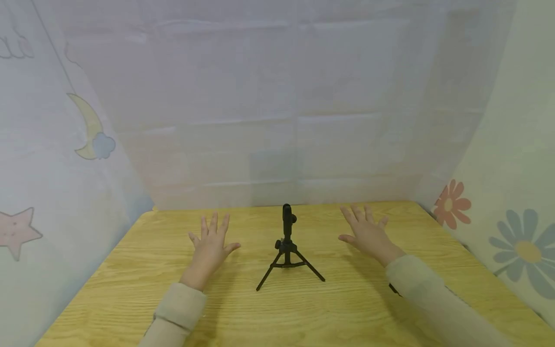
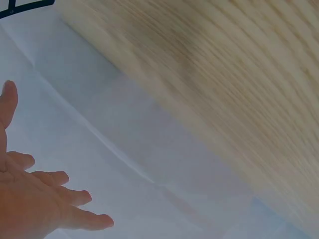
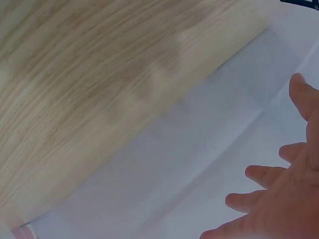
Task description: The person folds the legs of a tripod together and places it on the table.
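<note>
A small black tripod [image 1: 287, 246] stands upright on the wooden table [image 1: 269, 318], its legs spread. To its left is my left hand [image 1: 210, 250], palm down with the fingers spread and nothing held. On the other side, my right hand [image 1: 368, 235] also has its fingers splayed and holds nothing. Both hands are apart from the tripod and appear to hover over the tabletop. In the left wrist view, the left hand [image 2: 30, 204] shows its straight fingers. The right wrist view has the right hand [image 3: 279, 194] at its lower right, fingers extended.
A pale creased sheet [image 1: 277, 96] hangs behind the table's far edge. The left cloth wall bears a moon [image 1: 90, 126] and a star [image 1: 17, 232]. Printed flowers [image 1: 526, 250] mark the right wall. Part of a dark frame [image 2: 27, 7] shows in the left wrist view.
</note>
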A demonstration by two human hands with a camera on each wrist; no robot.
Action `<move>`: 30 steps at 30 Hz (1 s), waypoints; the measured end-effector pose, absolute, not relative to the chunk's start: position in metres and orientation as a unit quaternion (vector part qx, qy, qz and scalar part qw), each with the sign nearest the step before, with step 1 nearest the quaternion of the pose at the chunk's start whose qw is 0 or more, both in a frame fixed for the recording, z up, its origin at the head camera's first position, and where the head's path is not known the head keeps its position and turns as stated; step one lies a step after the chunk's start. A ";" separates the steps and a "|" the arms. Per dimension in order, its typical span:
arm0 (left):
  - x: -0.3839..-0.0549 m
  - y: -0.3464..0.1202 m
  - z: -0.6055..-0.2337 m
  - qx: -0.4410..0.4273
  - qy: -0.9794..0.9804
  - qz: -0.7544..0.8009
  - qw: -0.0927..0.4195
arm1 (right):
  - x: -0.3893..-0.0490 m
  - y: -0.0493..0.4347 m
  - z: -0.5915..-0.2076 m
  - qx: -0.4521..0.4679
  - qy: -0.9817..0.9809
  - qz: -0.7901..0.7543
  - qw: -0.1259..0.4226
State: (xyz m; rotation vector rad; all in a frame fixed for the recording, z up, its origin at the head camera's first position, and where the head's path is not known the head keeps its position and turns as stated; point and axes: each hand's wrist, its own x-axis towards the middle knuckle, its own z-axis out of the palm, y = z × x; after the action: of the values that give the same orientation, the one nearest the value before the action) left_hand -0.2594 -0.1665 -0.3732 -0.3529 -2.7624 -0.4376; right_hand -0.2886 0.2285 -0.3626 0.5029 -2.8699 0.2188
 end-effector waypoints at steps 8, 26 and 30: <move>-0.256 -0.159 -0.368 -0.135 -0.953 -0.231 0.142 | -0.283 0.223 -0.364 0.182 -0.970 0.088 0.135; -0.245 -0.132 -0.352 -0.162 -0.930 -0.318 0.089 | -0.254 0.192 -0.357 0.236 -0.944 0.207 0.101; -0.244 -0.124 -0.346 -0.171 -0.924 -0.333 0.076 | -0.249 0.185 -0.359 0.230 -0.945 0.217 0.089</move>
State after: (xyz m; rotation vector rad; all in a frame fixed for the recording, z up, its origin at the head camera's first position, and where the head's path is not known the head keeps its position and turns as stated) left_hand -0.2436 -0.1244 -0.3461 -0.5122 -2.7714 -0.9971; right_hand -0.2494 0.1846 -0.3590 0.6839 -2.8096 0.6445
